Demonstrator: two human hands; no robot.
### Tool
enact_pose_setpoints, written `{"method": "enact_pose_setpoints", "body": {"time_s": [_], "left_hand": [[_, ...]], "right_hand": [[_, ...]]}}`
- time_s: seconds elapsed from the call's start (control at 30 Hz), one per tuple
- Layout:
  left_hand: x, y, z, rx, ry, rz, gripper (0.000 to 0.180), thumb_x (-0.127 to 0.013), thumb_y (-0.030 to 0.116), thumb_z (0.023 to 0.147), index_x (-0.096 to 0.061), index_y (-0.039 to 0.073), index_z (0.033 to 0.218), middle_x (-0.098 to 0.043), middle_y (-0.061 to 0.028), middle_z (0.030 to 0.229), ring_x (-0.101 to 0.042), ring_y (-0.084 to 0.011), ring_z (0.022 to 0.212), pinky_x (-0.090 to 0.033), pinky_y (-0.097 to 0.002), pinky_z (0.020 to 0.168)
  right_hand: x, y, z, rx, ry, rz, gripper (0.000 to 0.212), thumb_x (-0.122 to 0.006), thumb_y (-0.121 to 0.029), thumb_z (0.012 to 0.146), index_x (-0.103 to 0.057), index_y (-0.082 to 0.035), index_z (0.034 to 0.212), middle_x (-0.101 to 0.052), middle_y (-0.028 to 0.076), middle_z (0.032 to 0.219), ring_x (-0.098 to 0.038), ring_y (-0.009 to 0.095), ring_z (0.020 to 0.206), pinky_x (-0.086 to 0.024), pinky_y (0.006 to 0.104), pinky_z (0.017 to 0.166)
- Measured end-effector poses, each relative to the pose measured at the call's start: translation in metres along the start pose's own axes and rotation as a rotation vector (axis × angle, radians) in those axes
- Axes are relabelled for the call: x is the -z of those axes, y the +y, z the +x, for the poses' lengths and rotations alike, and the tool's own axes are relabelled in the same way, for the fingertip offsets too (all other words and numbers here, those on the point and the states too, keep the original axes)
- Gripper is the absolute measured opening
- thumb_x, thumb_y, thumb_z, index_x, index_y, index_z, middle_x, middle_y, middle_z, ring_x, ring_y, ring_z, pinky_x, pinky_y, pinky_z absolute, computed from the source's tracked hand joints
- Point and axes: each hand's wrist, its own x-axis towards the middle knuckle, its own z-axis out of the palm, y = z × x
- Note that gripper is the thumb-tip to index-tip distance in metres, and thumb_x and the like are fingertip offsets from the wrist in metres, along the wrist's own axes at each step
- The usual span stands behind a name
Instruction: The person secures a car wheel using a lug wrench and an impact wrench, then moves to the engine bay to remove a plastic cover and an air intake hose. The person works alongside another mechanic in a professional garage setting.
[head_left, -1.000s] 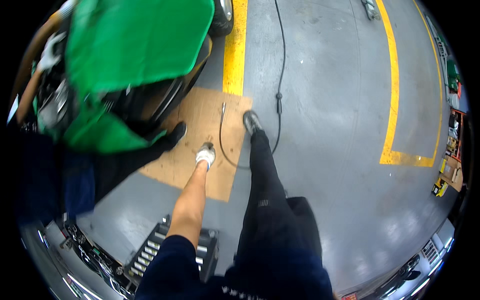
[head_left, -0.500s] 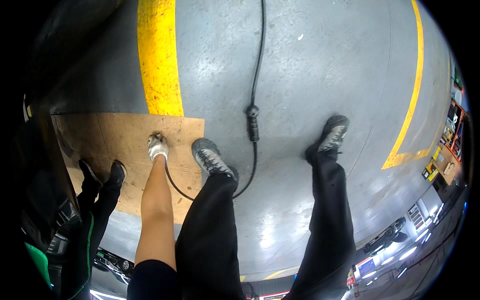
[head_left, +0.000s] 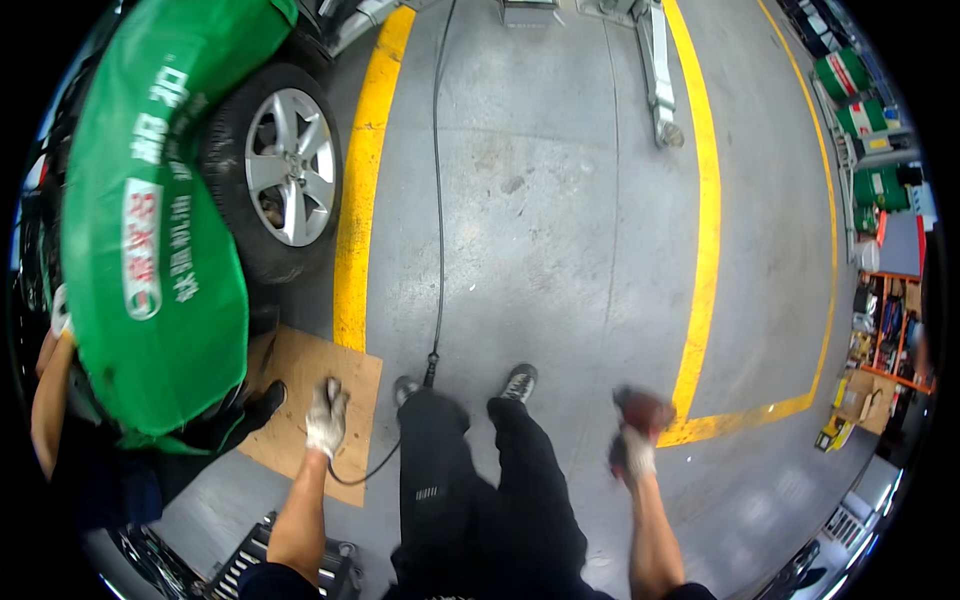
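Over the brown cardboard [head_left: 287, 365], the gloved left hand [head_left: 326, 420] points its fingers forward; whether it grips anything, I cannot tell. Beside its wrist curves a black cable [head_left: 440, 220], likely light and flexible. Near the yellow line [head_left: 708, 200], the gloved right hand [head_left: 637, 452] grasps a blurred red-and-dark tool [head_left: 648, 408], probably heavy and stiff, best held by its handle.

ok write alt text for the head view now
A person's gloved right hand grips a blurred red-and-black tool, while a black hose loops beside the gloved left hand over cardboard on a grey floor. Left, a green cover hangs beside a car wheel.
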Motion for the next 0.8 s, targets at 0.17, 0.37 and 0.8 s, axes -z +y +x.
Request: {"method": "enact_pose_setpoints", "body": {"time_s": [0.17, 0.37, 0.8], "left_hand": [[0.109, 0.318, -0.004, -0.265, -0.025, -0.186, 0.039, -0.067, 0.012, 0.095, -0.056, 0.006, 0.132, -0.071, -0.0172, 0.1, -0.072, -0.0338, 0.091, -0.057, -0.0418, 0.081], [0.167, 0.51, 0.035, -0.684, 0.06, -0.284, 0.045, -0.069, 0.001, 0.087, -0.055, 0.003, 0.129, -0.069, -0.0172, 0.098, -0.07, -0.0342, 0.083, -0.055, -0.0424, 0.075], [0.265, 0.665, 0.203, -0.181, 0.016, -0.587, 0.033, -0.076, 0.022, 0.089, -0.063, 0.004, 0.114, -0.072, -0.0164, 0.089, -0.073, -0.0397, 0.083, -0.057, -0.0466, 0.071]], "right_hand": [[-0.22, -0.262, -0.163, 0.563, -0.613, 0.322, 0.028, -0.073, -0.029, 0.09, -0.058, -0.011, 0.104, -0.05, -0.001, 0.073, -0.053, 0.016, 0.063, -0.051, 0.034, 0.06], [-0.33, -0.453, -0.368, 0.727, -1.225, 0.598, 0.044, -0.065, -0.021, 0.094, -0.052, 0.003, 0.128, -0.054, 0.005, 0.082, -0.055, 0.018, 0.076, -0.052, 0.037, 0.073], [-0.482, -0.638, -0.416, 0.885, -1.482, 0.088, 0.034, -0.065, -0.031, 0.095, -0.042, -0.011, 0.08, -0.036, -0.002, 0.074, -0.035, 0.012, 0.063, -0.033, 0.0289, 0.059]]}}
